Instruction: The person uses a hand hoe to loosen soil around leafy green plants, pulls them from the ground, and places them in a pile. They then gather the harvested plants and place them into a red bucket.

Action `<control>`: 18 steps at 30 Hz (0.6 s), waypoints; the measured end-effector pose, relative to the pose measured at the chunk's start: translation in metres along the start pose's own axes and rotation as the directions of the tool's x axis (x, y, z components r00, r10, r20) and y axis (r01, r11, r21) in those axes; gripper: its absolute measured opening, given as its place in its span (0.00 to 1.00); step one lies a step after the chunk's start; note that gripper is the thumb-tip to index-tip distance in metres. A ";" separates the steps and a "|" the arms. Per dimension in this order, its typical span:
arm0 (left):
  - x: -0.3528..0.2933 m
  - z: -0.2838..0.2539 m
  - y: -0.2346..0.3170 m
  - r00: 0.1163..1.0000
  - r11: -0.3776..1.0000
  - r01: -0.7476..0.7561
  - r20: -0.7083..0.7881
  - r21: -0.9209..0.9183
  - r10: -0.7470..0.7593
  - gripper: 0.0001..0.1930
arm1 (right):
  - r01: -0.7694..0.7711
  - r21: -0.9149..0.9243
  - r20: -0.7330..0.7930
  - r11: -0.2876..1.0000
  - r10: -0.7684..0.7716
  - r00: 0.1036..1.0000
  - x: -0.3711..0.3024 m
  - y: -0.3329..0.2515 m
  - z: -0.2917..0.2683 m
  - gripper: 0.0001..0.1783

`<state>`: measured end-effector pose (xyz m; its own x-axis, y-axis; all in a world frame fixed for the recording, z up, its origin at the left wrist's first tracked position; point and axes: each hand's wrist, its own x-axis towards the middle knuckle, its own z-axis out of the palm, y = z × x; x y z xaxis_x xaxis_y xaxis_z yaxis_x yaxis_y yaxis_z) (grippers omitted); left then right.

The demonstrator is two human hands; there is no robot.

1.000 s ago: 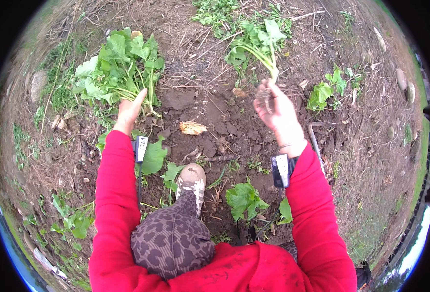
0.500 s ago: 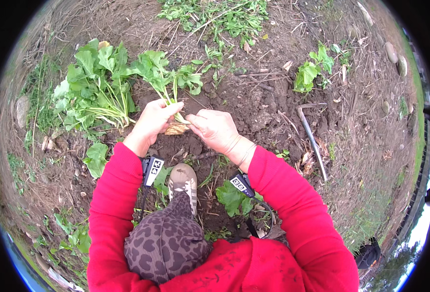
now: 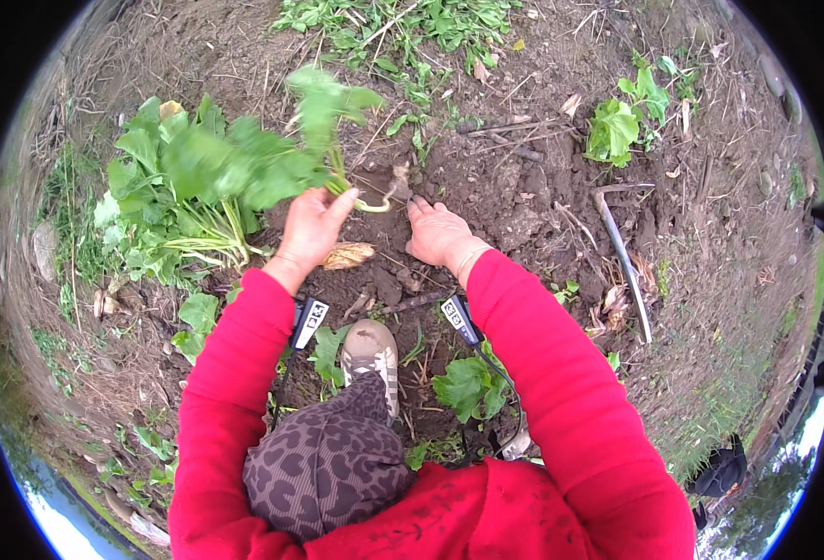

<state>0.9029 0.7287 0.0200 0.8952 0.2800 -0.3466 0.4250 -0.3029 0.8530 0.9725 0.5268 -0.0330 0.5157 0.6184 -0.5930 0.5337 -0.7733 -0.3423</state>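
My left hand [image 3: 311,231] is closed around the stems of a leafy green plant [image 3: 244,163], whose leaves are smeared by motion. Its pale stem end [image 3: 372,206] curves to the right, toward a small soil-coloured clump. My right hand [image 3: 437,233] is just right of that clump, low over the dirt, fingers stretched out and holding nothing I can see. Left of my left hand lies a pile of cut or pulled leafy greens [image 3: 141,159], stems toward me. A dry tan husk-like leaf [image 3: 349,255] rests on the soil beside my left wrist.
At the right lies a tool with a straight grey handle [image 3: 627,266] and a thin bent head. Leafy plants [image 3: 613,131] grow beyond it; another plant [image 3: 468,385] stands near my shoe [image 3: 370,347]. Loose greens [image 3: 449,23] lie at the far side, stones at the edges.
My right hand has let go of the stem end and moved right and slightly down, its fingers now apart from the plant. The plant in my left hand has swung leftward.
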 end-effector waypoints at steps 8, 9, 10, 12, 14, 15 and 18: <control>0.001 0.041 -0.013 0.990 0.830 -0.089 0.137 0.551 0.016 0.15 | -0.019 -0.059 0.228 0.998 0.032 0.973 -0.019 -0.005 -0.011 0.24; 0.002 0.045 -0.020 0.981 0.774 -0.096 0.192 0.626 -0.033 0.14 | -0.020 -0.034 0.213 0.999 0.027 0.977 -0.025 -0.006 -0.010 0.24; 0.004 0.050 -0.029 0.968 0.710 -0.114 0.240 0.695 -0.080 0.14 | -0.012 -0.014 0.200 1.000 0.015 0.980 -0.030 -0.005 -0.010 0.23; 0.005 0.063 -0.055 0.968 0.687 -0.247 0.202 0.684 0.146 0.13 | 0.019 0.096 0.038 0.995 -0.023 0.999 -0.044 0.000 -0.013 0.23; 0.013 0.072 -0.089 0.917 0.728 -0.396 0.201 0.559 0.345 0.14 | 0.101 0.256 -0.239 0.961 -0.039 0.970 -0.069 0.012 -0.019 0.22; 0.015 0.075 -0.106 0.931 0.754 -0.364 0.216 0.547 0.293 0.14 | 0.064 0.121 -0.421 0.991 -0.007 0.907 -0.080 0.021 -0.023 0.24; 0.018 0.087 -0.142 0.994 0.999 0.002 0.108 0.041 -0.007 0.17 | -0.227 0.090 -0.649 0.970 0.230 0.725 -0.097 0.050 -0.031 0.32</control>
<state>0.8705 0.6973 -0.1410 0.9016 0.1822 -0.3924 0.4322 -0.3392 0.8356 0.9701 0.4330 0.0299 0.9317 0.3613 -0.0362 0.3400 -0.9030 -0.2628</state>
